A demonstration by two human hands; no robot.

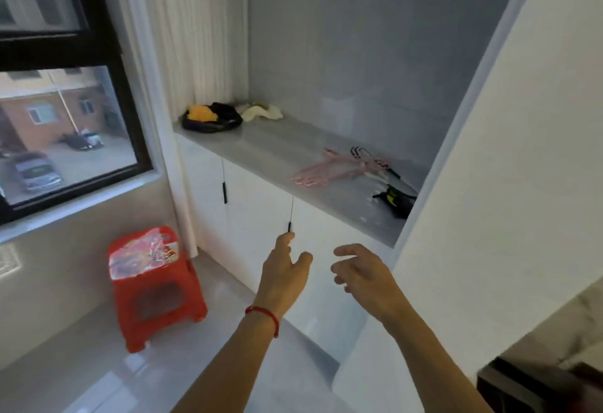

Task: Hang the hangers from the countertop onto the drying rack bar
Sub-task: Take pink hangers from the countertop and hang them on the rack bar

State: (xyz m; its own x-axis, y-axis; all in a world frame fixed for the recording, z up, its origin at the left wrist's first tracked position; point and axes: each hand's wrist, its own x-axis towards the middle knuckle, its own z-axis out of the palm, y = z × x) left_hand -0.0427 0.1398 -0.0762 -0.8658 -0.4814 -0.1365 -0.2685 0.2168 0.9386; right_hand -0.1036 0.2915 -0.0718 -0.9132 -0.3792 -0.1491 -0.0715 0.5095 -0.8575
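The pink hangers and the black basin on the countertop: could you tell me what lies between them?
In the head view, only bare countertop lies between the pink hangers and the black basin.

One wide-angle head-worn view looks forward and down from standing height, facing the pale grey stone surface [267, 148] in the alcove, a short way ahead.

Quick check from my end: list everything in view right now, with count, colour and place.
hangers: a few, pink, overlapping in a pile on the countertop, right part
countertop: one, grey, atop white cabinets
black item: one, black and yellow, countertop's right end
basin: one, black, holding yellow and black cloth, countertop's left end
pale cloth: one, cream, beside basin
stool: one, red, on floor under window
left hand: empty, fingers relaxed
right hand: empty, fingers relaxed
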